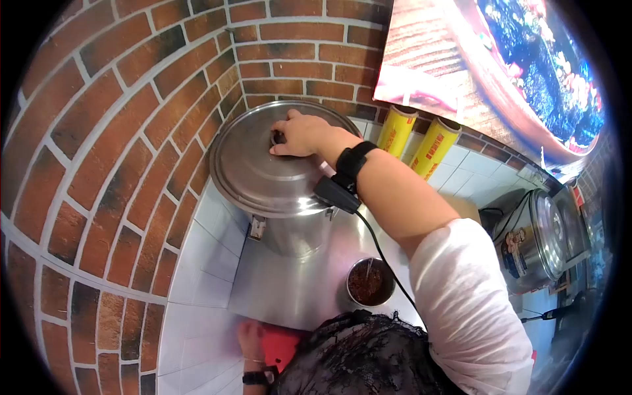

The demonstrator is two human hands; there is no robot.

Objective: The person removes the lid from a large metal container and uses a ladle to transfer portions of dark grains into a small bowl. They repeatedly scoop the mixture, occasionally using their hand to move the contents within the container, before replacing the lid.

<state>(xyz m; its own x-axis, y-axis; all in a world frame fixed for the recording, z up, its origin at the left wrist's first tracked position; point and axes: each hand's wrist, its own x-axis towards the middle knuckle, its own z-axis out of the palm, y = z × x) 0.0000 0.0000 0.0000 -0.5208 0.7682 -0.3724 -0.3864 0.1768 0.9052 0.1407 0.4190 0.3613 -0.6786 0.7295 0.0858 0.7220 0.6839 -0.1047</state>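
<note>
My right hand [301,135] reaches far forward, its fingers curled around the knob of a large round metal lid [245,155]. That lid lies on a tall steel pot [294,230] in the corner of the counter. My left hand [250,339] is low by the counter's front edge, beside a red surface [280,343] that may be clothing. It is blurred, and I cannot make out its fingers or anything in them. Between the pot and my body stands a metal container [370,282] of dark reddish-brown, chunky contents, with a utensil handle leaning in it.
Two yellow rolls [398,130] stand behind my right forearm, against the tiled wall. A cable runs from the wrist device down past the small container. At right is another lidded metal pot [526,253]. A brick wall [125,164] bounds the left side, and a bright food picture hangs above.
</note>
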